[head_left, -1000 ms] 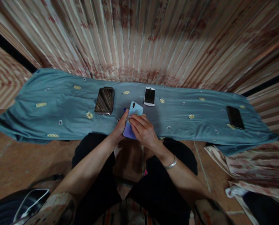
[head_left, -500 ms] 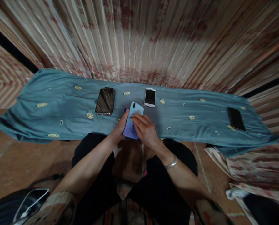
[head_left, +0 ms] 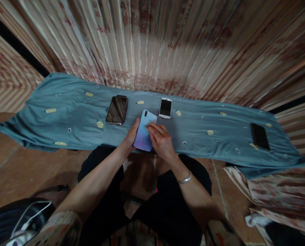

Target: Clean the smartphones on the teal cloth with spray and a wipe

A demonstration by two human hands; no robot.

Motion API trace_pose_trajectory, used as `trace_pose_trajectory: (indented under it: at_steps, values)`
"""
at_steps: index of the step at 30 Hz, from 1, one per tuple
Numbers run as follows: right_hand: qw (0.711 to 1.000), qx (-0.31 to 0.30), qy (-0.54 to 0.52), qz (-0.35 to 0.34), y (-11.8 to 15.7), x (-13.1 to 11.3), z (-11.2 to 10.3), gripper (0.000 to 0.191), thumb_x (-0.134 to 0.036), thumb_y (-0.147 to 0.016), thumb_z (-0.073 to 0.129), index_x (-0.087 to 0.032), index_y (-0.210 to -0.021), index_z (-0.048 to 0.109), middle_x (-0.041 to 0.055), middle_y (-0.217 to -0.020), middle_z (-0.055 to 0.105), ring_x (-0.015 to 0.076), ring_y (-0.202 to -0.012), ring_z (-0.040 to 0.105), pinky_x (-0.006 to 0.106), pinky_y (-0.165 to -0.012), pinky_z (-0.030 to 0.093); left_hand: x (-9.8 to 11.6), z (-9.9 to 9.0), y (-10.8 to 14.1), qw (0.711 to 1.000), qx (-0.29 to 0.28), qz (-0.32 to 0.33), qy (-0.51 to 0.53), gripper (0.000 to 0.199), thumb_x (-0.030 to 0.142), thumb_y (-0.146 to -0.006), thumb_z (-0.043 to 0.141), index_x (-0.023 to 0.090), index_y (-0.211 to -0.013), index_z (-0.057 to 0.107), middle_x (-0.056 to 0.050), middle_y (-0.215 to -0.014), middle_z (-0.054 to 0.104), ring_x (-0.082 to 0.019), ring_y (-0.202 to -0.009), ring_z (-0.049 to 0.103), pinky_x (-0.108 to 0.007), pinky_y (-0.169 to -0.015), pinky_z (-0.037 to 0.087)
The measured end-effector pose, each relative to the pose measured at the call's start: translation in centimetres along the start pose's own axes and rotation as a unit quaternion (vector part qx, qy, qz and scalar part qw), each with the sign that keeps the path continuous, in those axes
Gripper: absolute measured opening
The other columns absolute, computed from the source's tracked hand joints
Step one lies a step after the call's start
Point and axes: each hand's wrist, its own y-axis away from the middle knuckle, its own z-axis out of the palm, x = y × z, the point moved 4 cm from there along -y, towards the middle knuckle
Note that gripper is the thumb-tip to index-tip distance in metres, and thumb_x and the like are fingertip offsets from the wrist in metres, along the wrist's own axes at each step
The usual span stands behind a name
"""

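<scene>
A light blue and violet phone [head_left: 143, 134] is tilted with its back and camera strip facing up, over the front part of the cloth. My left hand [head_left: 132, 134] grips its left edge, the thumb along the side. On the phone's back, right of the middle, my right hand [head_left: 162, 139] presses with fingers pinched together; something small and greyish shows at the fingertips, too small to make out. Behind the phone lies a white phone [head_left: 165, 108] with a dark screen. To the left rests a dark, shiny phone or case [head_left: 117, 110], apparently stacked on another item.
A teal cloth with yellow prints [head_left: 193, 128] covers the long surface. Another dark phone [head_left: 260, 136] lies at its far right. Pleated curtains [head_left: 152, 44] hang behind. A white cable [head_left: 26, 218] lies at the lower left, by a round black object.
My right fingertips have shifted slightly to the right over the phone's back. My left hand keeps its hold. The whole view has turned a little.
</scene>
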Motion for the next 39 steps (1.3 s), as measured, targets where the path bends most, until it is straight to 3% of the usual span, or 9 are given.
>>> trace_pose_trajectory:
  at_steps: [4, 10, 14, 18, 22, 28, 35, 39]
  values:
    - [1.0, 0.005, -0.004, -0.01, 0.2, -0.7, 0.4, 0.035, -0.017, -0.108, 0.047, -0.02, -0.125, 0.079, 0.0144, -0.125, 0.078, 0.0257, -0.113, 0.073, 0.045, -0.106, 0.059, 0.2, -0.3, 0.1, 1.0, 0.012, -0.008, 0.002, 0.044, 0.049, -0.105, 0.056, 0.012, -0.118, 0.077, -0.008, -0.077, 0.08, -0.024, -0.072, 0.076, -0.03, -0.067, 0.061]
    - [0.999, 0.001, -0.028, -0.043, 0.8, -2.2, 1.4, 0.035, -0.015, -0.108, 0.048, -0.017, -0.124, 0.078, 0.0148, -0.124, 0.079, 0.0254, -0.114, 0.073, 0.047, -0.111, 0.057, 1.2, 0.1, 1.2, 0.998, 0.055, -0.006, 0.035, 0.056, 0.041, -0.112, 0.034, 0.006, -0.126, 0.075, -0.011, -0.082, 0.081, -0.024, -0.081, 0.078, -0.032, -0.079, 0.064]
    - [0.999, -0.014, -0.042, -0.024, -0.1, -1.2, 1.9, 0.033, -0.016, -0.107, 0.05, -0.02, -0.123, 0.079, 0.0144, -0.125, 0.078, 0.0257, -0.113, 0.072, 0.047, -0.108, 0.058, 1.5, -0.1, 1.3, 0.998, 0.05, 0.006, 0.047, 0.051, 0.044, -0.11, 0.045, 0.008, -0.13, 0.074, -0.012, -0.089, 0.082, -0.025, -0.081, 0.078, -0.034, -0.084, 0.064]
    - [0.999, 0.028, -0.04, -0.001, -1.1, -0.2, 2.0, 0.031, -0.02, -0.107, 0.05, -0.022, -0.12, 0.079, 0.0119, -0.124, 0.079, 0.0246, -0.108, 0.072, 0.044, -0.103, 0.06, 1.6, -0.9, 1.2, 0.996, 0.062, 0.023, 0.064, 0.048, 0.043, -0.11, 0.046, 0.011, -0.13, 0.075, -0.013, -0.094, 0.084, -0.025, -0.082, 0.079, -0.036, -0.086, 0.064]
    - [0.998, 0.041, -0.045, -0.009, -1.1, -0.8, 2.2, 0.033, -0.018, -0.107, 0.049, -0.023, -0.118, 0.079, 0.0105, -0.121, 0.08, 0.0238, -0.107, 0.072, 0.042, -0.103, 0.06, 1.9, -1.1, 1.3, 0.996, 0.047, 0.03, 0.063, 0.05, 0.049, -0.107, 0.052, 0.011, -0.13, 0.075, -0.013, -0.093, 0.084, -0.027, -0.084, 0.08, -0.036, -0.084, 0.064]
    - [0.997, 0.009, -0.057, -0.05, -0.3, -2.2, 2.0, 0.03, -0.016, -0.106, 0.051, -0.02, -0.118, 0.079, 0.0132, -0.121, 0.079, 0.0247, -0.107, 0.071, 0.043, -0.103, 0.059, 2.3, -0.6, 1.5, 0.995, 0.046, 0.022, 0.082, 0.06, 0.048, -0.111, 0.036, 0.008, -0.133, 0.074, -0.015, -0.095, 0.084, -0.026, -0.085, 0.08, -0.036, -0.086, 0.064]
    - [0.999, 0.014, -0.031, -0.017, -0.5, 0.0, 2.0, 0.031, -0.018, -0.107, 0.049, -0.021, -0.118, 0.079, 0.0118, -0.123, 0.079, 0.0238, -0.109, 0.071, 0.041, -0.103, 0.059, 1.6, -0.9, 0.5, 0.997, 0.023, 0.038, 0.06, 0.053, 0.051, -0.106, 0.053, 0.01, -0.132, 0.073, -0.014, -0.096, 0.084, -0.028, -0.085, 0.08, -0.038, -0.086, 0.064]
    - [1.0, 0.019, -0.013, 0.001, -0.8, 1.0, 2.0, 0.031, -0.02, -0.108, 0.049, -0.022, -0.116, 0.079, 0.0106, -0.123, 0.079, 0.023, -0.109, 0.072, 0.04, -0.103, 0.059, 1.3, -0.7, 0.3, 0.997, 0.026, 0.032, 0.068, 0.053, 0.046, -0.11, 0.042, 0.009, -0.134, 0.071, -0.014, -0.096, 0.084, -0.028, -0.085, 0.08, -0.039, -0.088, 0.064]
